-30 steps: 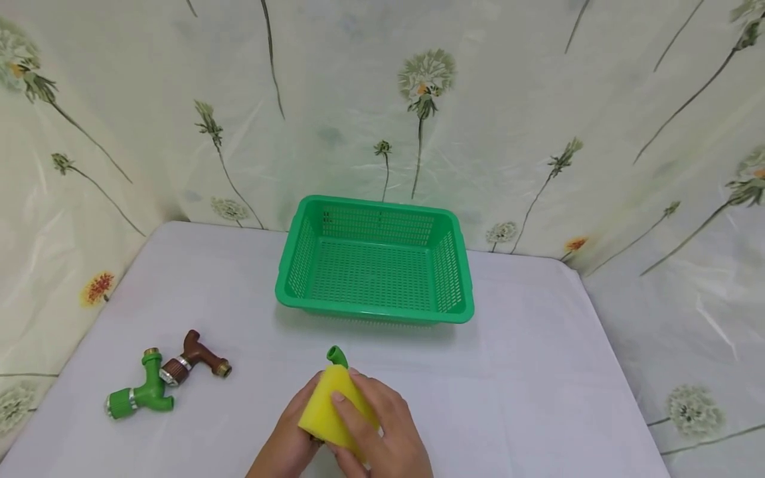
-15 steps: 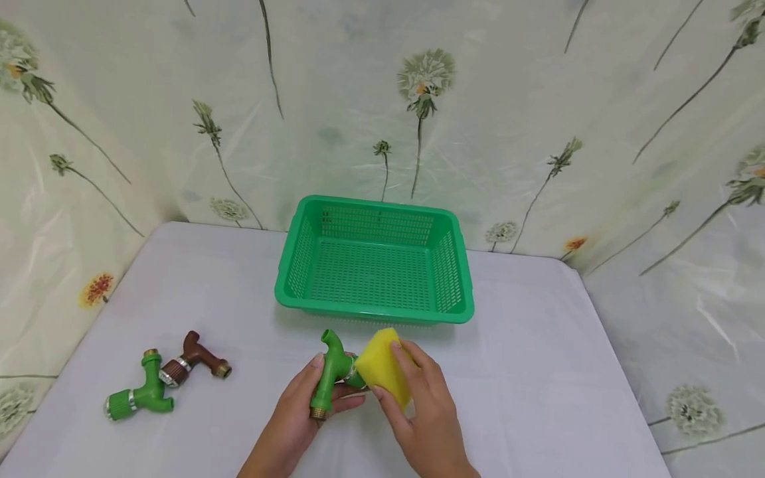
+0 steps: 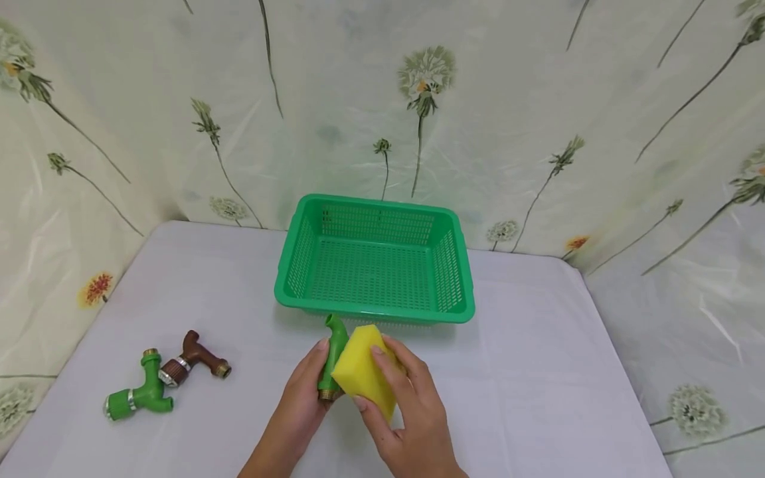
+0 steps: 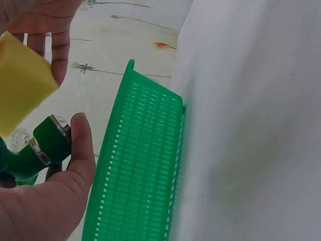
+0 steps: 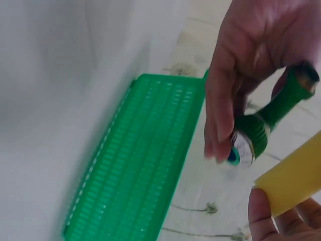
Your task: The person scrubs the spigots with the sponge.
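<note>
My left hand (image 3: pixel 307 382) grips a green tap (image 3: pixel 333 355) with a brass threaded end, its spout pointing up and away from me. In the left wrist view the tap's ribbed knob (image 4: pixel 51 140) lies against my fingers. A yellow sponge (image 3: pixel 366 368) is pinched between the thumb and fingers of my right hand (image 3: pixel 412 411). The sponge overlaps the tap's right side in the head view; in the right wrist view a gap shows between the sponge (image 5: pixel 291 175) and the knob (image 5: pixel 248 140).
Behind my hands stands a green plastic basket (image 3: pixel 373 311) with slotted walls. At the left of the white-covered table (image 3: pixel 538 372) lie another green tap (image 3: pixel 143 392) and a brown tap (image 3: pixel 197 358), close together. A flower-patterned sheet (image 3: pixel 335 99) hangs behind the table.
One second ago the sponge was wrapped over the tap; half a second ago it was off to the right by the knob. Now tap and sponge are raised slightly, with the sponge over the tap's right side.
</note>
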A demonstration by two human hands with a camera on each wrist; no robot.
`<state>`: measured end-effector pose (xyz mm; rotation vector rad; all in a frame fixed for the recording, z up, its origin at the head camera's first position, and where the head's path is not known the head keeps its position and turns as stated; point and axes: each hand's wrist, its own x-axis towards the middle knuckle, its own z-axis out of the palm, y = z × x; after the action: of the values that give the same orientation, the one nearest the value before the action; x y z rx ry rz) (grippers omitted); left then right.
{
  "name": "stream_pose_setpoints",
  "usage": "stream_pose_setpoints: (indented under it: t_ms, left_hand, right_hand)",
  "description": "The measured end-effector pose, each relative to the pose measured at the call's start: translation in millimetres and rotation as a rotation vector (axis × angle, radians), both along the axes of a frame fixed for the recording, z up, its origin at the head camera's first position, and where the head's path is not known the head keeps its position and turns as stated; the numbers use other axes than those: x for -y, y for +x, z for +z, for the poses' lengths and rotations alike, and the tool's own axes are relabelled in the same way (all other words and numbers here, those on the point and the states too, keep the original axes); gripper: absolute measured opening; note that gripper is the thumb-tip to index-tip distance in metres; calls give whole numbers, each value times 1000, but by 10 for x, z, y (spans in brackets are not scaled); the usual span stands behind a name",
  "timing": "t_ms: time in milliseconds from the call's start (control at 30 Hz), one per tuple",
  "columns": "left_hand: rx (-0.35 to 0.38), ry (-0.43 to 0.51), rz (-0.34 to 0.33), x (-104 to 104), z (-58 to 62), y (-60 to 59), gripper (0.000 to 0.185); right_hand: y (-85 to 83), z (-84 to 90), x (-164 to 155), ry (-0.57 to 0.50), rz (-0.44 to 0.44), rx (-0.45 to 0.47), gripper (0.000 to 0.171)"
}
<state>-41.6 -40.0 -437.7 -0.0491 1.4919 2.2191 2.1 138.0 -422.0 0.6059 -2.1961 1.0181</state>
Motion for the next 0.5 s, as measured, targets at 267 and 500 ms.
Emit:
stream_pose_setpoints:
  t_ms: [267,500]
  left_hand:
    - [-30,73,101,-96,56,-100,69]
    - [-32,79,108,-189,126,-162,67]
  right_hand:
    - [-112,32,83,-103,-80,-84,48]
    - [-234,100,121,-114,-130,-125,45]
